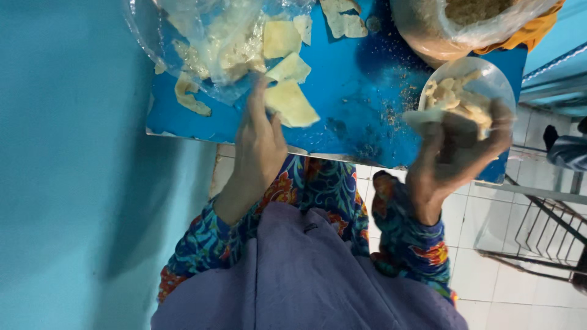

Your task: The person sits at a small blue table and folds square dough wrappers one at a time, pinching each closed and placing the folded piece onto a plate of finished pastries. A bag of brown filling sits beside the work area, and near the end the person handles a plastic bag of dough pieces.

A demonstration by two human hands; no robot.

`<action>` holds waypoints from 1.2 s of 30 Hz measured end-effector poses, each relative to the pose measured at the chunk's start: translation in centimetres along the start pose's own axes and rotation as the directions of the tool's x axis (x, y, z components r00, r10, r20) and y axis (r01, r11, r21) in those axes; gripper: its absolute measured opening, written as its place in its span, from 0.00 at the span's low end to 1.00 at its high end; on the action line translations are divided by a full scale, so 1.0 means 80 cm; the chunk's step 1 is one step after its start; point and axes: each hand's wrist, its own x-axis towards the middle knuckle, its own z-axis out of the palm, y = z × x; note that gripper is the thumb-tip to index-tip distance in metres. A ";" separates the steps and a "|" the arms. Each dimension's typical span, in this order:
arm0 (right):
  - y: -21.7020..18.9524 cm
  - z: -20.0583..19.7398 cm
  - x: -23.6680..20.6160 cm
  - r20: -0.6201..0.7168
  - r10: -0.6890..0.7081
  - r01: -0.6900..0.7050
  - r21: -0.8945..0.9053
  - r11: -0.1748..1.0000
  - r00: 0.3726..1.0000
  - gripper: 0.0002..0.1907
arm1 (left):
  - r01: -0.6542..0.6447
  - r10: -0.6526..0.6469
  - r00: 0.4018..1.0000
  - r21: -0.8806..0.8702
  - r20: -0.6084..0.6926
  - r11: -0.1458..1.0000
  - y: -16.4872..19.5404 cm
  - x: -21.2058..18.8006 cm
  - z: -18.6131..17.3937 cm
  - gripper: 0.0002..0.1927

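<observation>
Purple cloth [306, 275] fills the bottom of the view, closest to the lens, with blue floral-patterned sleeves emerging on both sides of it.

Left hand [260, 143]: reaching forward over the near edge of the blue table [354, 79], fingers extended and closed on the near corner of a pale yellow, roughly triangular flat piece [290, 102] that lies on the tabletop. Grip appears to be a light pinch rather than a fist.

Right hand [461, 150]: raised just past the table's right near corner, fingers curled and clasping a thin pale wrapper [428, 116] together with the underside of a clear plastic bowl [483, 76]. The bowl holds pale, lumpy pieces (kind cannot be told).

Other items on the table:
- Clear plastic bag [208, 43] at far left, holding more pale flat pieces; several lie loose beside it.
- Two more flat pieces just beyond the pinched one, touching or overlapping.
- Large round container lined with plastic [452, 24] at far right, brownish crumbs inside.
- Scattered crumbs on the blue surface between the two hands.

Blue wall [67, 171] on the left; white tiled floor [477, 269] and a metal rack [544, 232] lower right.
</observation>
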 end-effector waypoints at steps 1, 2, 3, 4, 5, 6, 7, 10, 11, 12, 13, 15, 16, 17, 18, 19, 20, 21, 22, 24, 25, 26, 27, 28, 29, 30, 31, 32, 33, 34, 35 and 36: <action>-0.004 0.004 0.002 0.171 -0.178 0.221 -0.281 0.934 0.969 0.27 | -0.160 0.172 0.983 0.143 -0.072 0.977 0.000 -0.001 -0.005 0.22; -0.007 0.010 0.003 0.380 -0.285 0.453 -0.490 0.745 0.880 0.24 | -0.301 0.347 0.930 0.291 -0.119 0.908 0.000 -0.003 -0.006 0.22; -0.008 0.020 0.000 0.463 -0.167 0.397 -0.460 0.794 0.871 0.23 | -0.359 0.378 0.926 0.277 -0.015 0.891 0.001 -0.004 -0.001 0.20; -0.009 0.030 -0.004 0.547 -0.054 0.337 -0.432 0.837 0.835 0.23 | -0.414 0.406 0.910 0.257 0.086 0.873 0.003 -0.006 0.008 0.18; -0.010 0.036 -0.010 0.561 -0.017 0.302 -0.419 0.856 0.828 0.23 | -0.465 0.429 0.883 0.227 0.192 0.856 0.003 -0.010 0.016 0.17; -0.009 0.038 -0.014 0.571 0.023 0.261 -0.410 0.874 0.821 0.23 | -0.486 0.430 0.864 0.213 0.262 0.847 0.002 -0.014 0.024 0.15; -0.009 0.038 -0.017 0.581 0.058 0.222 -0.399 0.890 0.812 0.23 | -0.509 0.432 0.840 0.200 0.327 0.838 0.000 -0.017 0.033 0.13; -0.005 -0.007 -0.003 0.556 -0.027 0.227 -0.295 0.928 0.831 0.15 | -0.541 0.437 0.810 0.211 0.391 0.814 -0.011 -0.028 0.047 0.10; -0.004 -0.030 0.005 0.472 0.055 0.179 -0.436 0.882 0.880 0.16 | -0.561 0.454 0.799 0.217 0.395 0.799 -0.017 -0.026 0.049 0.10; -0.002 -0.053 0.013 0.380 0.127 0.120 -0.563 0.818 0.916 0.18 | -0.565 0.459 0.790 0.195 0.406 0.802 -0.021 -0.027 0.051 0.10; 0.001 -0.075 0.022 0.442 0.109 0.241 -0.662 0.710 0.891 0.20 | -0.560 0.455 0.789 0.177 0.412 0.810 -0.024 -0.029 0.051 0.10; 0.010 -0.108 0.042 0.546 0.134 0.385 -0.723 0.573 0.827 0.21 | -0.562 0.469 0.788 0.154 0.400 0.813 -0.028 -0.029 0.052 0.10; 0.014 -0.119 0.047 0.586 0.175 0.404 -0.716 0.569 0.791 0.21 | -0.567 0.481 0.786 0.144 0.388 0.811 -0.029 -0.029 0.052 0.10; 0.019 -0.126 0.051 0.629 0.216 0.427 -0.703 0.568 0.747 0.22 | -0.566 0.486 0.790 0.138 0.375 0.813 -0.029 -0.029 0.052 0.10; 0.024 -0.130 0.053 0.653 0.225 0.454 -0.695 0.557 0.723 0.25 | -0.557 0.479 0.795 0.133 0.373 0.820 -0.029 -0.029 0.052 0.10; 0.030 -0.131 0.054 0.672 0.236 0.477 -0.690 0.545 0.702 0.28 | -0.551 0.474 0.797 0.126 0.375 0.825 -0.029 -0.030 0.052 0.10; 0.033 -0.132 0.054 0.684 0.249 0.493 -0.688 0.532 0.685 0.31 | -0.549 0.474 0.793 0.114 0.382 0.828 -0.029 -0.030 0.052 0.10; 0.037 -0.132 0.053 0.676 0.290 0.480 -0.705 0.522 0.677 0.31 | -0.556 0.479 0.788 0.114 0.387 0.823 -0.030 -0.030 0.050 0.10; 0.040 -0.132 0.053 0.670 0.328 0.471 -0.718 0.512 0.666 0.31 | -0.560 0.481 0.786 0.118 0.388 0.820 -0.031 -0.031 0.050 0.10; 0.045 -0.132 0.055 0.664 0.361 0.462 -0.729 0.505 0.655 0.31 | -0.576 0.493 0.777 0.126 0.392 0.807 -0.034 -0.032 0.048 0.11; 0.044 -0.133 0.057 0.662 0.358 0.458 -0.729 0.508 0.658 0.31 | -0.591 0.504 0.767 0.128 0.397 0.797 -0.037 -0.032 0.048 0.11; 0.042 -0.133 0.061 0.664 0.352 0.459 -0.726 0.512 0.660 0.30 | -0.603 0.514 0.760 0.134 0.397 0.787 -0.038 -0.032 0.048 0.11; 0.039 -0.131 0.064 0.666 0.353 0.450 -0.723 0.525 0.657 0.30 | -0.608 0.518 0.758 0.143 0.396 0.781 -0.040 -0.032 0.049 0.11; 0.032 -0.129 0.067 0.666 0.357 0.439 -0.720 0.538 0.655 0.29 | -0.614 0.522 0.755 0.150 0.396 0.775 -0.041 -0.033 0.050 0.11; 0.026 -0.123 0.069 0.666 0.361 0.427 -0.717 0.551 0.653 0.29 | -0.620 0.525 0.753 0.157 0.397 0.769 -0.042 -0.034 0.051 0.11; 0.016 -0.119 0.071 0.651 0.335 0.393 -0.711 0.583 0.681 0.27 | -0.617 0.523 0.754 0.154 0.397 0.772 -0.043 -0.035 0.052 0.11; 0.004 -0.113 0.072 0.637 0.310 0.360 -0.700 0.617 0.706 0.26 | -0.612 0.519 0.757 0.153 0.398 0.776 -0.043 -0.035 0.054 0.11; -0.006 -0.103 0.069 0.619 0.290 0.324 -0.687 0.651 0.730 0.24 | -0.607 0.513 0.759 0.151 0.401 0.780 -0.043 -0.036 0.055 0.10; -0.013 -0.087 0.062 0.654 0.259 0.359 -0.655 0.665 0.711 0.22 | -0.598 0.508 0.767 0.148 0.393 0.788 -0.042 -0.037 0.054 0.10; -0.016 -0.068 0.054 0.682 0.226 0.391 -0.623 0.677 0.696 0.21 | -0.595 0.509 0.769 0.143 0.386 0.791 -0.042 -0.037 0.054 0.09; -0.018 -0.049 0.046 0.709 0.190 0.424 -0.591 0.686 0.679 0.22 | -0.593 0.511 0.773 0.139 0.377 0.793 -0.041 -0.035 0.053 0.08; -0.016 -0.031 0.041 0.745 0.111 0.502 -0.544 0.672 0.658 0.28 | -0.591 0.511 0.773 0.132 0.376 0.796 -0.040 -0.035 0.053 0.08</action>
